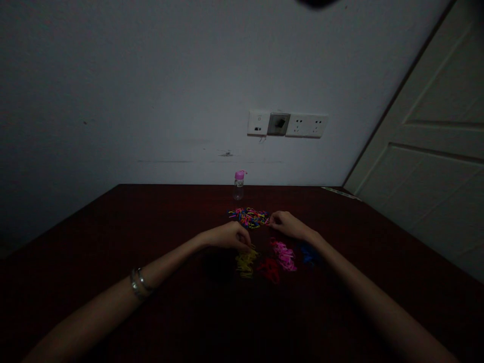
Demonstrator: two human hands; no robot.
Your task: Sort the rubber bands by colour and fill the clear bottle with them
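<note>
Small rubber bands in mixed colours (pixel 248 218) lie in a loose heap in the middle of the table. My right hand (pixel 288 225) is at the heap's right edge, its thumb and fingers pinched together; what they hold, if anything, is too small to make out. My left hand (pixel 230 235) is closed in a pinch over the top of a pile of yellow rubber bands (pixel 245 264), a yellow strand showing at the fingertips. Beside that pile are separate piles of red rubber bands (pixel 269 270), pink rubber bands (pixel 285 256) and blue rubber bands (pixel 308 255), the blue partly in shadow near my right forearm.
Behind the heap, a clear bottle with a pink cap (pixel 239 186) stands upright near the back of the dark red table (pixel 159 212). A wall with sockets (pixel 305 125) rises behind it. A pale panelled door (pixel 427 166) is on the right. The light is dim.
</note>
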